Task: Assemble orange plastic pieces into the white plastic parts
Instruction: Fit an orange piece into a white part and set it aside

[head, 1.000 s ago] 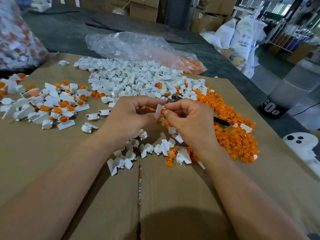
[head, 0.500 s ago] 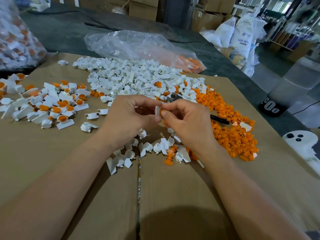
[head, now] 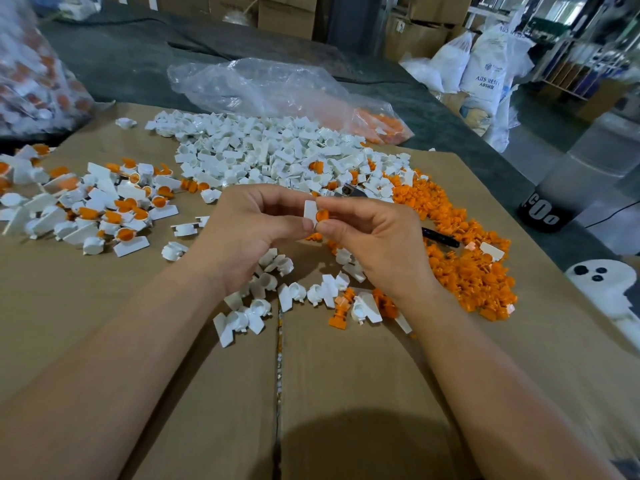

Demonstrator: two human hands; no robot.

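Observation:
My left hand (head: pixel 249 233) pinches a small white plastic part (head: pixel 310 213) between thumb and fingers, above the cardboard. My right hand (head: pixel 374 237) presses an orange plastic piece (head: pixel 322 215) against that white part, fingertips meeting the left hand's. A big heap of loose white parts (head: pixel 263 150) lies behind the hands. Loose orange pieces (head: pixel 464 258) are piled to the right. Assembled white-and-orange parts (head: pixel 104 206) lie in a group at the left. A few more white parts (head: pixel 277 292) sit just under my wrists.
Everything rests on flattened cardboard (head: pixel 207 393) with a seam down the middle. A black pen-like tool (head: pixel 441 237) lies among the orange pieces. A clear plastic bag (head: pixel 263 84) sits behind the white heap, another full bag (head: pixel 31 74) at far left. A white ghost-shaped object (head: pixel 602 285) is at right.
Both hands have stayed joined at the same spot; the white part has turned so its flat tab faces me, with the orange piece showing beside it.

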